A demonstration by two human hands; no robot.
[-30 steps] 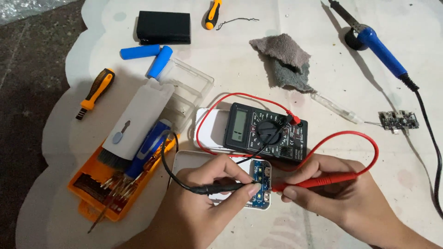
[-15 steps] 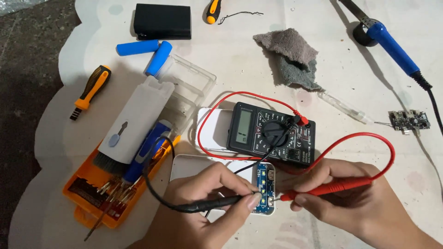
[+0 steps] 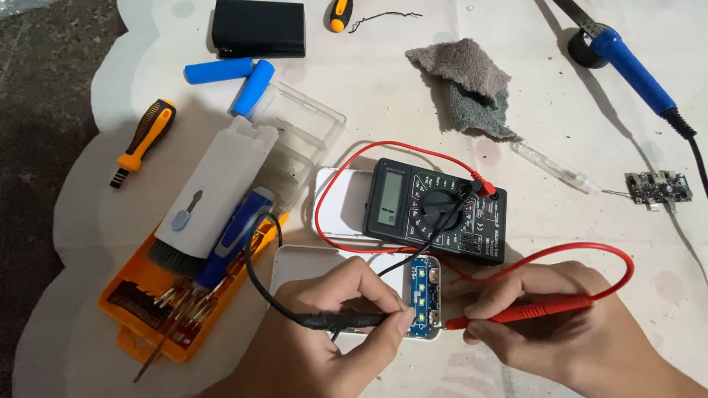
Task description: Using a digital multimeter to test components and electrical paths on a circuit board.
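Two hands work at the near edge of the table (image 3: 560,88): the left hand (image 3: 324,332) is closed around a black probe (image 3: 346,320), and the right hand (image 3: 553,324) is closed around a red probe (image 3: 531,312). Both probe tips meet a small blue circuit board (image 3: 424,298) seated in the end of a white case (image 3: 310,265) between the hands. Just behind it lies a black multimeter (image 3: 435,210), with both leads running to it.

- Your left hand (image 3: 332,332) pinches the black probe (image 3: 346,320) against the blue circuit board (image 3: 422,298).
- Your right hand (image 3: 553,324) presses the red probe (image 3: 527,312) beside it.
- Multimeter (image 3: 439,210) sits just behind.
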